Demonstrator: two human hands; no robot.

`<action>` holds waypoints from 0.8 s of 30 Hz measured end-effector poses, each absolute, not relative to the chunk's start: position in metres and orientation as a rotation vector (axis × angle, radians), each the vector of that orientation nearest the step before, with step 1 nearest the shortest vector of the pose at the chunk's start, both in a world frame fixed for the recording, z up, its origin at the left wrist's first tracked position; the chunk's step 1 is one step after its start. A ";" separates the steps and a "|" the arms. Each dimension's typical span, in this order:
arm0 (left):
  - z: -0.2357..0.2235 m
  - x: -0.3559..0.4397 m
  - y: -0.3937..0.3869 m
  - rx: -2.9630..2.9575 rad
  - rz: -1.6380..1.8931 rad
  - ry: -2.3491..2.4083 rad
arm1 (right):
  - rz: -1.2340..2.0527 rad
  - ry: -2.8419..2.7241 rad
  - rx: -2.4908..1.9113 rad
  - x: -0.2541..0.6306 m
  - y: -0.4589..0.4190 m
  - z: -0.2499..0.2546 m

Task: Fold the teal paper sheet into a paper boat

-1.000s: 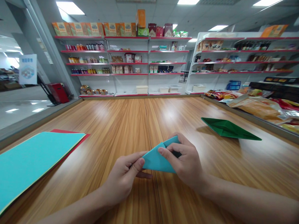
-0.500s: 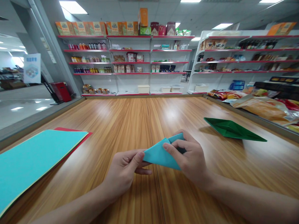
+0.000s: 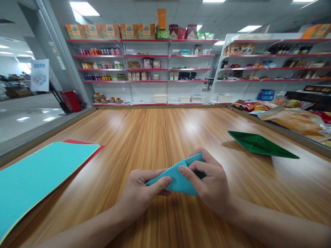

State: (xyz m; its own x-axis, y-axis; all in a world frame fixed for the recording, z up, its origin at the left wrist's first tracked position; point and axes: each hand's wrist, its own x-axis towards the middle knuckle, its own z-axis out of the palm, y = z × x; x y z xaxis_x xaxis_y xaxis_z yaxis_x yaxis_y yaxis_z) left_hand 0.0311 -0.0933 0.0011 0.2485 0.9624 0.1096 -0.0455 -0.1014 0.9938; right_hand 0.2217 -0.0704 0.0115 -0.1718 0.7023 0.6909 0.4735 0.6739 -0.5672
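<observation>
Between my two hands, above the table, is a folded piece of light blue paper (image 3: 177, 178) with a pointed left end and layers parted at its upper right. My left hand (image 3: 144, 188) pinches the pointed end, thumb on the near face and fingers behind. Thumb and fingers of my right hand (image 3: 212, 176) close on the other end, some fingers tucked into the dark opening between the layers. A folded green paper boat (image 3: 262, 144) lies to the right, apart from both hands.
A stack of coloured paper sheets (image 3: 38, 177), light blue on top with red beneath, lies at the left of the wooden table (image 3: 132, 130). Packaged goods (image 3: 293, 121) sit past the right rim. Stocked shelves (image 3: 145, 69) stand behind the table.
My left hand has slid its grip further along the blue paper, its thumb now further right on the face. The paper sits slightly lower. The view has shifted a little.
</observation>
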 end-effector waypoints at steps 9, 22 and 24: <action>0.003 0.032 -0.094 1.323 1.120 0.946 | 0.324 -1.826 -0.960 0.220 -0.070 0.012; 0.000 0.031 -0.093 1.375 1.153 1.008 | 0.296 -1.800 -0.955 0.217 -0.069 0.013; 0.000 0.031 -0.093 1.383 1.146 1.016 | 0.294 -1.799 -0.954 0.217 -0.069 0.013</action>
State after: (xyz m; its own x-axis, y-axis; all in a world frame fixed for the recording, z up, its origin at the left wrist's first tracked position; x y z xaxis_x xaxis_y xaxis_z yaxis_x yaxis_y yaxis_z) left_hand 0.0309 -0.0933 0.0005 0.1888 0.9753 0.1145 -0.0035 -0.1159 0.9933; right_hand 0.2171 -0.0687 0.0128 -0.1521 0.7214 0.6756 0.4691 0.6543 -0.5931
